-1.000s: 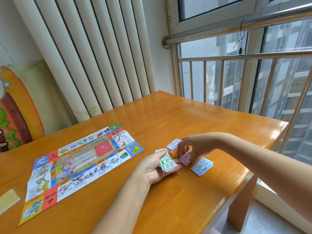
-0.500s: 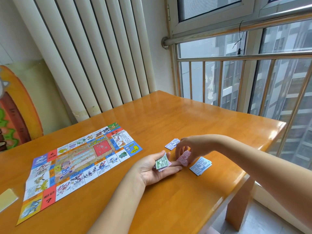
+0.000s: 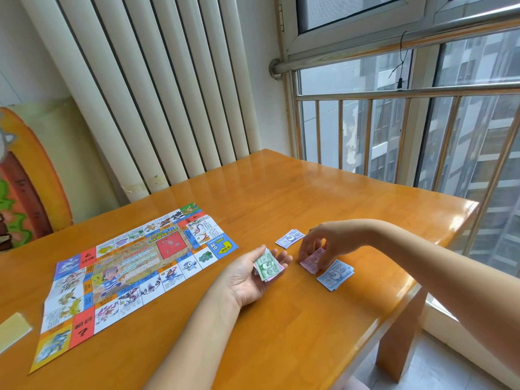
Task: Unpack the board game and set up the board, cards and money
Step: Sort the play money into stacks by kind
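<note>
Green notes (image 3: 268,267) sit in the left hand (image 3: 249,277), fingers curled round them; the right hand (image 3: 329,241) pinches pink notes (image 3: 311,263).

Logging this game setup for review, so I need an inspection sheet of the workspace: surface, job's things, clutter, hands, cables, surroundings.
Surface: glossy wooden table.
Job's things: game board unfolded flat, left; purple notes, pink notes, blue notes in separate piles, right.
Clutter: pale yellow flat item at left edge, unidentifiable.
Hands: left hand, palm up, holds green notes; right hand pinches pink notes.
Cables: thin black cord hanging by window.
Surroundings: radiator, window railing, high-rises outside.
</note>
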`<act>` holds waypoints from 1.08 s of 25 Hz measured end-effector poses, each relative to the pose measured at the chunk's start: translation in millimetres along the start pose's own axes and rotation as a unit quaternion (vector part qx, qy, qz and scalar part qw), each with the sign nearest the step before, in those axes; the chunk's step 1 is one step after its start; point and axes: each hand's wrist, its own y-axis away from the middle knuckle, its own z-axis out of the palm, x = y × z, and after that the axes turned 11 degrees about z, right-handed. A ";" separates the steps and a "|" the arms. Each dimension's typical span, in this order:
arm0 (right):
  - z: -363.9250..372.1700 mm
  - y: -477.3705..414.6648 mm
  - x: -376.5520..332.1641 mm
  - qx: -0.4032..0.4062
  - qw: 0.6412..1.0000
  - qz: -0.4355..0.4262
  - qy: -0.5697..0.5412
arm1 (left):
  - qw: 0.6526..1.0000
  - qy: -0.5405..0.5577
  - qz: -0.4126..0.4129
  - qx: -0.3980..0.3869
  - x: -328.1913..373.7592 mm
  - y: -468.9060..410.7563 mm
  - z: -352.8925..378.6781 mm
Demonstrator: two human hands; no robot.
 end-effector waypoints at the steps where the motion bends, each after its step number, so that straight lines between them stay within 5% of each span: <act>1: -0.3 -0.1 0.4 -0.004 1.000 0.000 -0.001 | 1.000 0.004 0.001 -0.007 0.1 -0.2 -0.4; 6: 0.7 3.4 -3.3 0.065 0.991 -0.013 -0.118 | 0.999 0.011 0.037 -0.015 -1.5 -1.0 1.3; 10: 12.0 6.5 -28.0 0.138 0.932 -0.021 -0.334 | 0.983 -0.038 0.181 0.022 -6.1 -6.2 6.6; 14: 25.2 0.7 -45.5 0.162 0.924 -0.002 -0.347 | 0.957 -0.075 0.275 0.060 -8.1 -9.0 7.1; 27: 26.3 4.6 -42.4 0.179 0.873 0.056 -0.451 | 0.956 -0.090 0.280 0.004 -10.4 -9.6 8.6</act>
